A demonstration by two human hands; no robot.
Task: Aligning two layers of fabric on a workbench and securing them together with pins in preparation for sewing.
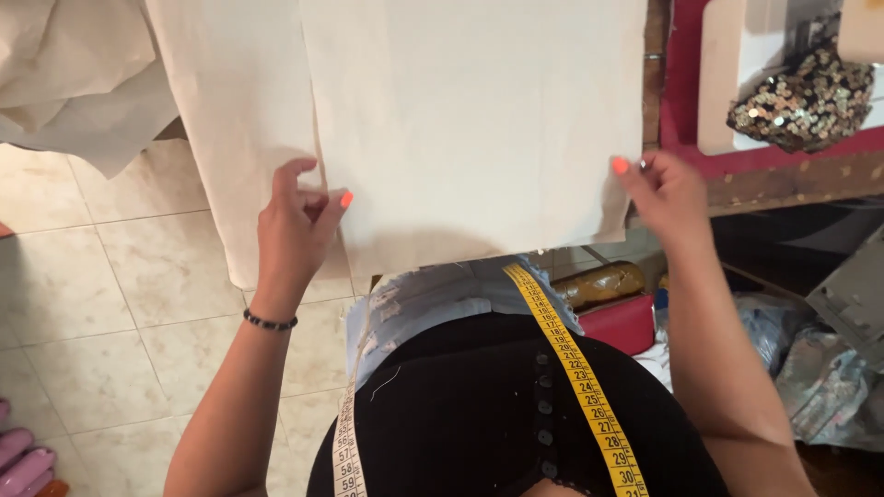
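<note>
At centre of head view, a large rectangular piece of cream woven fabric (474,120) hangs over the table edge, lower hem approx. level w/ both hands. Left hand (293,230) pinches the panel's left edge: thumb w/ orange-painted nail pressed on the front, fingers curled behind, closed on the cloth. Black beaded bracelet (269,321) sits on that wrist. Right hand (665,193) grips the panel's right lower corner, thumb on front, fingers folded round the edge, closed on the cloth. A 2nd length of cream cloth (235,120) hangs just left of the panel, partly behind it. Yellow flexible measuring tape (575,368) drapes round the person's neck, 2 ends running down over a black top. Upper right: crumpled gold sequinned fabric (803,101) rests on a white sewing machine (727,74) over a red surface. Lower left: beige floor tiles (120,276). Items under the table at right are too dim to identify.
</note>
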